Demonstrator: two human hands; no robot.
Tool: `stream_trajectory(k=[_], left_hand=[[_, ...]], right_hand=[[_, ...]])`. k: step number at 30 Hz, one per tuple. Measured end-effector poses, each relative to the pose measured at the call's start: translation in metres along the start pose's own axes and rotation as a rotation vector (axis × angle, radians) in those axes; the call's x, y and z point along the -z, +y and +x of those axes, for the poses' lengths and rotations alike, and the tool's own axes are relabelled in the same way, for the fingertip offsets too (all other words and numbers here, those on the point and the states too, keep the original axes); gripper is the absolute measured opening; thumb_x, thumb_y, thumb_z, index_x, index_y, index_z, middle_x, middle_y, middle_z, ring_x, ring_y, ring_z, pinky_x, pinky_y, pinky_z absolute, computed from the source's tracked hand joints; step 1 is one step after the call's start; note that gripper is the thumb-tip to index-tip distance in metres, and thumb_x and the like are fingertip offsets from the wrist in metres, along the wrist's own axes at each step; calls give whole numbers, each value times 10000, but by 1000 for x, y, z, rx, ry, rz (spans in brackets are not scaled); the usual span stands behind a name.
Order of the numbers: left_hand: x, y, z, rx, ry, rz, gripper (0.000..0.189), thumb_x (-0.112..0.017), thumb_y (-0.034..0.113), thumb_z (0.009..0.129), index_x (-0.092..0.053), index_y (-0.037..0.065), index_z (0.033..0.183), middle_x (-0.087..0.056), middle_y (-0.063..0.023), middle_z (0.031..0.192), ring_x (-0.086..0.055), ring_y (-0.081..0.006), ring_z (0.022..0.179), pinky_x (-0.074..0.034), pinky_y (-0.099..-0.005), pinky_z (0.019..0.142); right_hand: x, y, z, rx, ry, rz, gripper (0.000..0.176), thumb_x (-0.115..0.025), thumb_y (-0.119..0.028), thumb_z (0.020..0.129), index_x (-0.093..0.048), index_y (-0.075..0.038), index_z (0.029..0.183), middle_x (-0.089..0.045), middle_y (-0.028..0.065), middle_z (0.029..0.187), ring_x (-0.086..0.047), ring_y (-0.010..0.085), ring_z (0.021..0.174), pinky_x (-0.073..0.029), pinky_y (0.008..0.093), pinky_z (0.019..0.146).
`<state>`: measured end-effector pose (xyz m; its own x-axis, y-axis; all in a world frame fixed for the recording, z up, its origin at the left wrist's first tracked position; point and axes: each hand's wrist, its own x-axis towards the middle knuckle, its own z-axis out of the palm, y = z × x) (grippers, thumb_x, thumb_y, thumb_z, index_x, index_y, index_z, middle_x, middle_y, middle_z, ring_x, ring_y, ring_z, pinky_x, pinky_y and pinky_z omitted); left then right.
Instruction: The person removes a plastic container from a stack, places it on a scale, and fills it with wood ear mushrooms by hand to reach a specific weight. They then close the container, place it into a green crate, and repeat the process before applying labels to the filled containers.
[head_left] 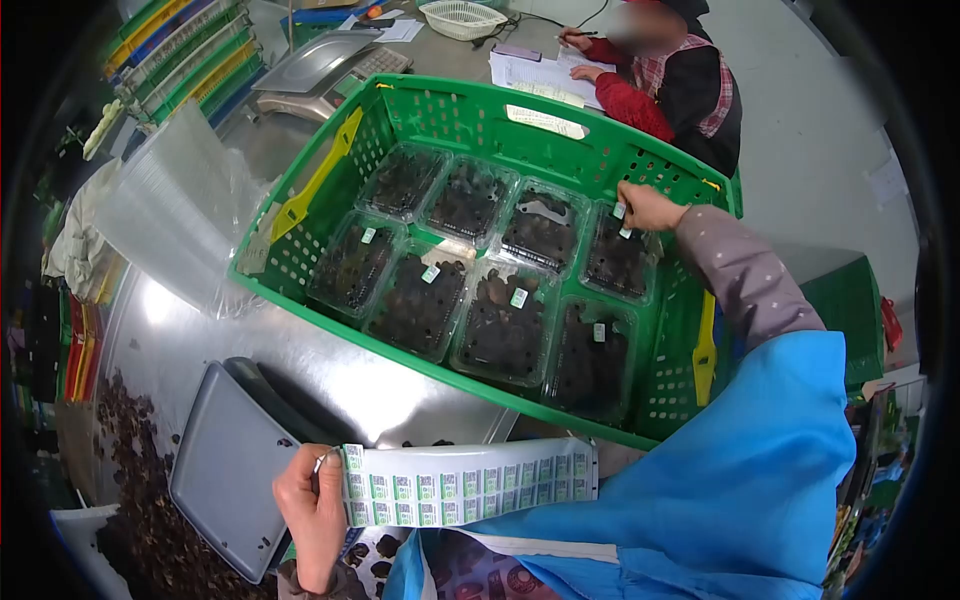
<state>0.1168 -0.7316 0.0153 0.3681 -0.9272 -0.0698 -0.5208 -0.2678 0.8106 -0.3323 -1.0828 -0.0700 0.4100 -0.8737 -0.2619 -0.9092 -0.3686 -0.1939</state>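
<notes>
Clock positions are running from the crate's centre, twelve being the far side.

Label sheet point(470, 485): hanging at six o'clock, outside the crate's near wall, showing rows of green-and-white coded stickers. Left hand point(310, 500): clamping the sheet's left end between thumb and fingers. Right hand point(652, 207): reaching in at two o'clock, well apart from the left, fingertips touching the far row's rightmost box, where two small labels point(626, 233) are showing; whether the fingers are pinching one cannot be told.

Clear boxes point(503, 320), eight: lying in two rows of four, each containing dark brown-black pieces. The near four are bearing one label apiece.

Green crate point(450, 110), perforated: holding all eight boxes, its yellow handles sitting at ten and four o'clock.

Grey tray point(230, 470): lying at eight o'clock, carrying a few dark crumbs. Loose dark pieces point(135, 500): spreading beyond it, on the metal table point(150, 340).

Nested clear containers point(175, 205): lying at nine o'clock. White basket point(462, 18): standing at twelve. Co-worker point(690, 90): holding a pen over papers point(525, 72), between one and two.
</notes>
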Motion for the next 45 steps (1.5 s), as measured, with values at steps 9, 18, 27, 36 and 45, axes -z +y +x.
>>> stream_trajectory(k=[9, 18, 27, 36, 45], left_hand=[[-5, 2, 12, 13, -12, -29, 188, -559, 116, 885, -551, -27, 762, -481, -50, 577, -409, -87, 550, -337, -260, 490], [6, -3, 8, 96, -73, -209, 95, -477, 50, 895, -516, 1, 968, -528, -27, 790, -448, -70, 696, -379, -216, 619], [14, 0, 4, 43, -73, -245, 154, -512, 150, 929, -528, -4, 932, -524, 0, 726, -440, -46, 649, -367, -209, 568], [19, 1, 6, 9, -14, -176, 132, -597, 116, 857, -548, 3, 809, -531, -46, 598, -466, -83, 549, -389, -259, 506], [24, -6, 26, 109, 0, -262, 172, -693, 89, 772, -560, -8, 822, -594, -29, 710, -513, -65, 665, -409, -232, 580]], right_hand=[[7, -44, 29, 55, 112, 28, 370, -711, -191, 672, -519, -37, 948, -621, 157, 784, -617, 335, 750, -474, 404, 639], [-6, -107, 66, -141, 160, -355, 316, -737, -276, 682, -619, -58, 877, -651, 143, 867, -640, 350, 826, -506, 447, 664], [26, -351, -45, 833, -190, 764, 184, -646, -136, 790, -599, 4, 900, -612, 87, 776, -570, 142, 624, -453, 276, 569], [5, -393, -75, 1053, -16, 632, 97, -590, -106, 766, -535, -26, 765, -570, 135, 745, -568, 344, 642, -426, 441, 551], [39, -300, 71, 587, 88, 833, 169, -657, -110, 764, -555, -26, 869, -598, 54, 721, -570, 107, 661, -447, 267, 565]])
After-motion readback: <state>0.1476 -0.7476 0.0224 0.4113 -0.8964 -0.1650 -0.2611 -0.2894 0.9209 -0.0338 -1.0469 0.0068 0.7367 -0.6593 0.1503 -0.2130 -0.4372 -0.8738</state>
